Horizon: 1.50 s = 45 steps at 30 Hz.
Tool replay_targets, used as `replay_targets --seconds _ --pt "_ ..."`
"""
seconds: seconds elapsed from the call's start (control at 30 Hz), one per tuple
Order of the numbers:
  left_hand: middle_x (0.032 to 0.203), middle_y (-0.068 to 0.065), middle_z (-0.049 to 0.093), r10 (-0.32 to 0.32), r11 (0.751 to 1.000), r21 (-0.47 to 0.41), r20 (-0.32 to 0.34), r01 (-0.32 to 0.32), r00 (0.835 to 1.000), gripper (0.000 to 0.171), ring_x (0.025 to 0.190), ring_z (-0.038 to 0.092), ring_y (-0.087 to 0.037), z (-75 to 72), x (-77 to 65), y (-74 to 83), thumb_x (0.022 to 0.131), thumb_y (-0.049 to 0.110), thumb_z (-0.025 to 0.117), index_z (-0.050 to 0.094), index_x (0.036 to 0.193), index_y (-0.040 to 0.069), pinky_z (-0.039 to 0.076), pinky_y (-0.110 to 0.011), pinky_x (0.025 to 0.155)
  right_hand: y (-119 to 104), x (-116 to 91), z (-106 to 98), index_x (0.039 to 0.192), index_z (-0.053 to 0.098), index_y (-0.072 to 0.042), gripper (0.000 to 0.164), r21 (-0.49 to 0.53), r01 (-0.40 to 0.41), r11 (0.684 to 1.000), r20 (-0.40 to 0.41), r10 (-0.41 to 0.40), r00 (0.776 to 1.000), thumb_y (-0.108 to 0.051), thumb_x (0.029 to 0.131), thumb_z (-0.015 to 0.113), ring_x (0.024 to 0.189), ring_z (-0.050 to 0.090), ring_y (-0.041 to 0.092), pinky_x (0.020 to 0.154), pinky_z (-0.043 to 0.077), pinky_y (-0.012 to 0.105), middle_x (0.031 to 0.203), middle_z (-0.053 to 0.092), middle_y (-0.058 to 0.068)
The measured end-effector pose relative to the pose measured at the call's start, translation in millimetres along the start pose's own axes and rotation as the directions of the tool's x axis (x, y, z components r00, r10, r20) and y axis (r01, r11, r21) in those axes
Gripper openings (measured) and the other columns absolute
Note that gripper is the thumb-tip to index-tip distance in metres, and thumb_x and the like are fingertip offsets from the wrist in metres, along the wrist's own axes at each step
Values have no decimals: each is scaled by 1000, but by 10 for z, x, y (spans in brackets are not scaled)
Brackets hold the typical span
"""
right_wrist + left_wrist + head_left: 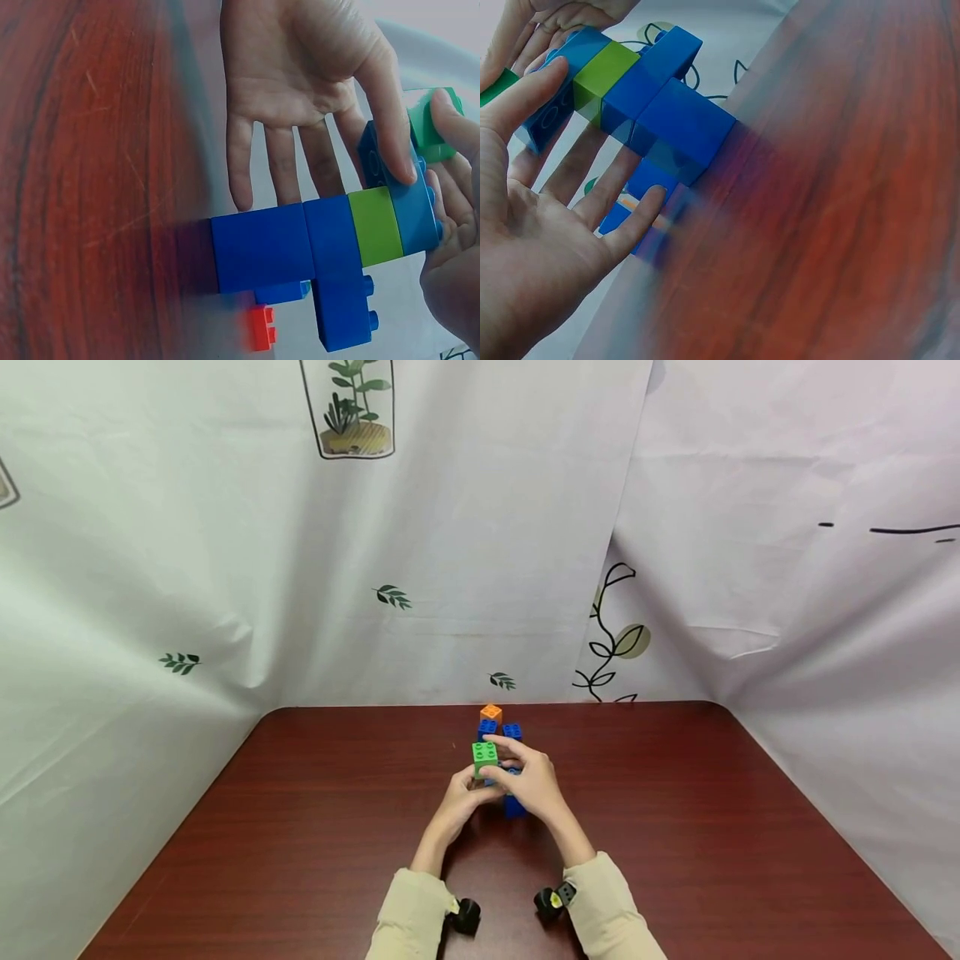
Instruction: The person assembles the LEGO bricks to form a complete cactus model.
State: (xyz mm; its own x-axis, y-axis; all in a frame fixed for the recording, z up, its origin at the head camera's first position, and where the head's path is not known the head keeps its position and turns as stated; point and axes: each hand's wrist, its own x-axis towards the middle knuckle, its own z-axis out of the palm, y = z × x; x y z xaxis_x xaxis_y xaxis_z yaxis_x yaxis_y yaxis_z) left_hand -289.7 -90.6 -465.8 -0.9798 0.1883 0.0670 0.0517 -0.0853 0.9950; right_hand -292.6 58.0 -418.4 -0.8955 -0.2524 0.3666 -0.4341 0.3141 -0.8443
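Note:
A stack of toy building blocks stands on the table: a dark blue block [262, 251] at the bottom, a longer overhanging dark blue block [341, 300], a lime green block [375, 225] and a lighter blue block [415, 214] on top. My left hand [547, 247] pinches the lighter blue block with its thumb on one side, the other fingers spread beside the stack. My right hand [531, 781] holds a bright green block [484, 758] between thumb and fingers, close over the stack's top. In the head view the hands partly hide the stack.
Behind the hands, an orange block [491, 713] and blue blocks [512, 732] stand toward the table's [337, 852] far edge. A red block [261, 328] shows beyond the stack in the right wrist view. A printed white cloth [480, 527] hangs behind the table.

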Motion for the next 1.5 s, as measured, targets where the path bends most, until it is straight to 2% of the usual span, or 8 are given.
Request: replay_targets --seconds 0.17,0.37,0.67,1.0,1.5 --pt "110 1 67 -1 1000 -12 -12 1 1000 43 93 63 -7 -14 -3 4 86 7 69 58 127 -3 54 -27 83 -28 0 19 128 64 -26 45 -20 -7 1000 1 7 1000 -29 85 75 105 68 26 89 56 39 118 70 6" --pt "109 2 67 5 1000 -7 -7 -5 1000 42 93 63 -6 -12 -1 4 86 6 69 60 126 -3 53 -25 82 -48 -15 15 126 65 -20 44 -31 -19 999 2 19 1000 -29 85 76 105 68 29 89 56 42 119 70 8" --pt "103 5 69 9 1000 8 12 -9 1000 41 91 64 -5 7 11 -12 87 8 69 60 126 -3 54 -28 86 -54 -41 -32 128 64 -18 43 -88 9 996 22 -7 1000 -26 86 74 106 69 31 87 57 43 123 68 13" --pt "104 4 70 5 1000 25 12 -6 1000 41 92 64 -6 -20 -3 -16 88 10 69 60 126 -2 54 -29 87 -76 -32 -44 132 62 -22 47 -117 20 993 53 -14 998 -29 87 73 102 70 29 79 59 37 119 70 15" --pt "103 5 70 25 999 29 27 -26 999 40 91 65 -6 -32 9 -25 88 11 69 60 125 -2 53 -25 83 -95 -17 -56 130 63 -16 45 -104 -23 994 75 31 997 -24 87 74 106 68 31 86 57 42 120 69 14"
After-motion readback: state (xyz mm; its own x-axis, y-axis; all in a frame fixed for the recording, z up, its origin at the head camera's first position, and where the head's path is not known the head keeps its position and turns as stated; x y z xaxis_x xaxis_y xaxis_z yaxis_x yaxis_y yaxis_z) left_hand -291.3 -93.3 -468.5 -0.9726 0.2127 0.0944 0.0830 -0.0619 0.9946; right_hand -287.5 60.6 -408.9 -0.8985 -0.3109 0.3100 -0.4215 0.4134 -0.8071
